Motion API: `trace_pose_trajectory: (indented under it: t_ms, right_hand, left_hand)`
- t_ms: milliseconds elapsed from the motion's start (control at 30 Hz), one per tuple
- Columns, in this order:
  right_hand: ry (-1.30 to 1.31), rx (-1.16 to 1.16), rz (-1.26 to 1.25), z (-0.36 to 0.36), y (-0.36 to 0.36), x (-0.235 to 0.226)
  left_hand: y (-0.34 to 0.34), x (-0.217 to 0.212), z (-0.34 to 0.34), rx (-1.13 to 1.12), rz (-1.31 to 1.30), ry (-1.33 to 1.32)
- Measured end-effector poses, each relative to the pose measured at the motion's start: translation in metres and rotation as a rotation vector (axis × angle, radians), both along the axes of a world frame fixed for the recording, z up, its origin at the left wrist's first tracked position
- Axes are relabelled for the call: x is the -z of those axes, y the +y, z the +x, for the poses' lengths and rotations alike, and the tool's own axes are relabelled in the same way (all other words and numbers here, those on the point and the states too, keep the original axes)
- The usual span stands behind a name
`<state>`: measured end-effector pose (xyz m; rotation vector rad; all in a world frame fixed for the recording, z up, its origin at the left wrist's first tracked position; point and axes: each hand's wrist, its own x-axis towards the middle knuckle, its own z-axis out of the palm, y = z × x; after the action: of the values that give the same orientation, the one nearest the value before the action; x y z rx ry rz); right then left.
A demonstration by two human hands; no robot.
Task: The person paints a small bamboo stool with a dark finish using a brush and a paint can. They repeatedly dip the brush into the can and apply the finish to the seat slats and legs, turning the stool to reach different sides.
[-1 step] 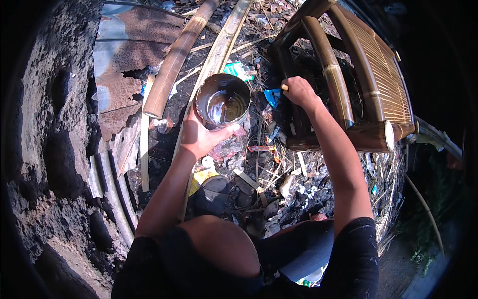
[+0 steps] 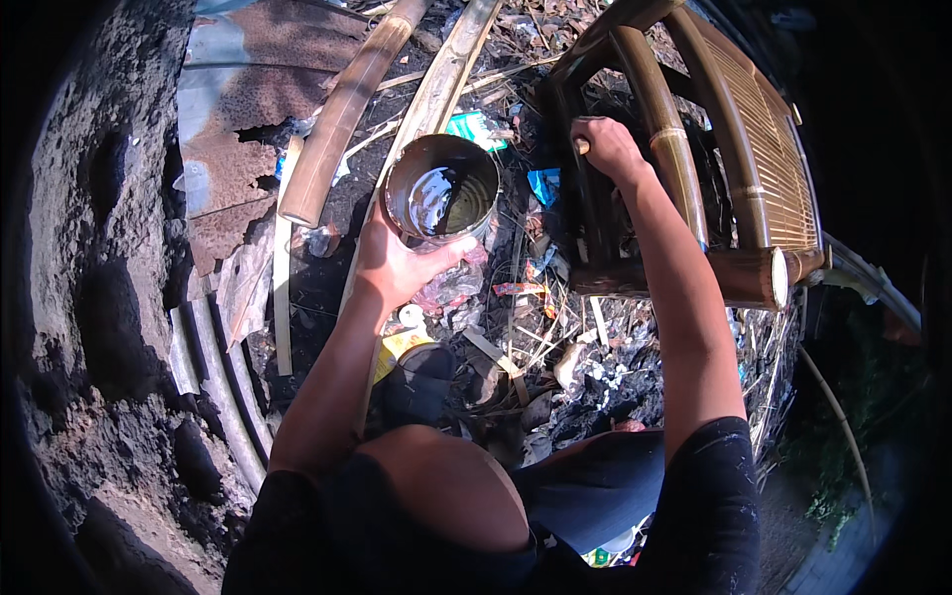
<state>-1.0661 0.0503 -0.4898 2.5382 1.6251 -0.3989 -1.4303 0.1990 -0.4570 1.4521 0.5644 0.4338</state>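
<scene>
Thin ribbed metal, the tin can (image 2: 441, 188) sits just left of the bamboo chair (image 2: 694, 169), cupped from below by the left hand (image 2: 397, 263); part-filled with dark liquid, it likely sloshes, so keep it level. The right hand (image 2: 605, 149) is closed round a small handle, probably a brush, against the chair's frame.

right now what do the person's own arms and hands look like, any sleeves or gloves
Both hands are bare, with no gloves, rings or watch that show. The left hand and right hand lead back along bare forearms. Dark short sleeves cover only the upper arms; the right sleeve is black with small pale specks, and the left sleeve is also dark and lies in shadow.
</scene>
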Motion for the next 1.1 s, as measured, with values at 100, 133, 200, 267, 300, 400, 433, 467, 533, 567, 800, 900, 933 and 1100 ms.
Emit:
trace_pose_trajectory:
  t_ms: [100, 133, 200, 267, 300, 400, 433, 467, 533, 567, 800, 900, 933, 1100]
  right_hand:
    - [0.411, 0.076, -0.218, 0.033, 0.010, -0.004]
    - [0.430, 0.056, -0.452, 0.021, 0.016, -0.001]
    - [0.521, 0.072, -0.747, 0.002, 0.032, -0.023]
    - [0.485, 0.074, -0.838, 0.011, 0.039, -0.026]
    - [0.440, 0.097, -0.682, 0.030, 0.046, -0.017]
    - [0.343, 0.095, -0.243, 0.079, 0.066, 0.004]
    - [0.319, 0.047, -0.120, 0.091, 0.077, 0.009]
    - [0.267, -0.054, 0.049, 0.098, 0.089, 0.018]
    - [0.193, -0.071, 0.130, 0.110, 0.090, 0.030]
    - [0.152, -0.080, 0.173, 0.117, 0.090, 0.035]
    - [0.396, 0.011, -0.776, -0.010, 0.061, 0.006]
    - [0.507, 0.134, -0.698, 0.015, 0.058, 0.015]
    - [0.446, 0.159, -0.576, 0.029, 0.069, 0.018]
    - [0.046, -0.050, 0.041, 0.105, 0.107, 0.059]
  left_hand:
    - [0.002, 0.015, -0.001, -0.189, 0.198, -0.107]
    - [0.007, 0.021, -0.007, -0.193, 0.197, -0.057]
    - [0.013, 0.028, -0.010, -0.194, 0.185, 0.014]
    - [0.015, 0.029, -0.004, -0.187, 0.099, -0.014]
    - [0.021, 0.027, 0.001, -0.191, 0.077, -0.026]
    - [0.029, 0.028, 0.005, -0.175, 0.112, 0.052]
    - [0.032, 0.028, 0.005, -0.175, 0.084, 0.059]
    - [0.033, 0.031, 0.004, -0.176, 0.076, 0.085]
    - [0.036, 0.040, 0.003, -0.172, 0.058, 0.114]
    - [0.037, 0.039, 0.007, -0.167, 0.067, 0.092]
    - [0.043, 0.046, -0.003, -0.225, 0.019, 0.006]
    - [0.048, 0.035, 0.002, -0.185, -0.067, 0.000]
    - [0.047, 0.027, 0.006, -0.210, -0.085, -0.016]
    - [0.047, 0.042, 0.004, -0.131, -0.074, -0.002]
